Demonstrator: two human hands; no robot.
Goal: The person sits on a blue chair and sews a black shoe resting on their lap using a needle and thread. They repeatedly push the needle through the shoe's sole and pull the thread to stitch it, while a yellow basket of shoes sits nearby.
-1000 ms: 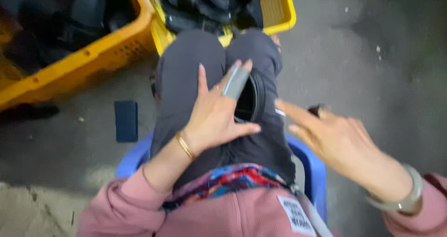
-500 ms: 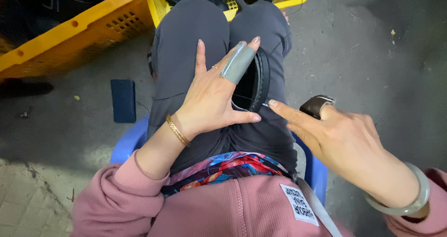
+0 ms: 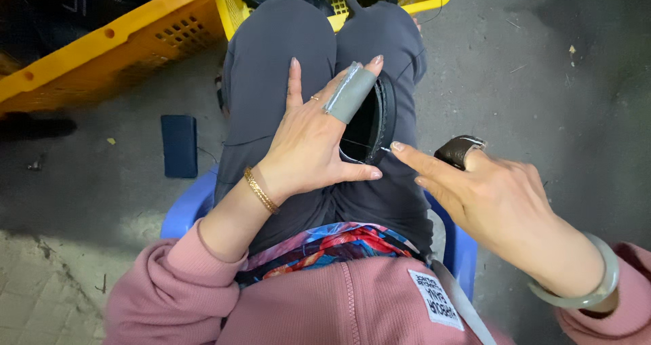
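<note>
The left hand [image 3: 308, 145] lies flat, fingers spread, pressing a black shoe piece [image 3: 371, 120] on the lap. The right hand [image 3: 491, 196], fingers loosely open, touches its edge with 1 fingertip.

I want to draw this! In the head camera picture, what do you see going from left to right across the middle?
Dark blue flat thing on the ground → left hand → black curved piece on the lap → right hand → grey-green bangle.

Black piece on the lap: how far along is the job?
Done: cannot tell. In hand: left hand presses the black piece on the lap, taped finger over it; right hand pinches a thread at its edge. Left: yellow crates hold more dark pieces.
</note>
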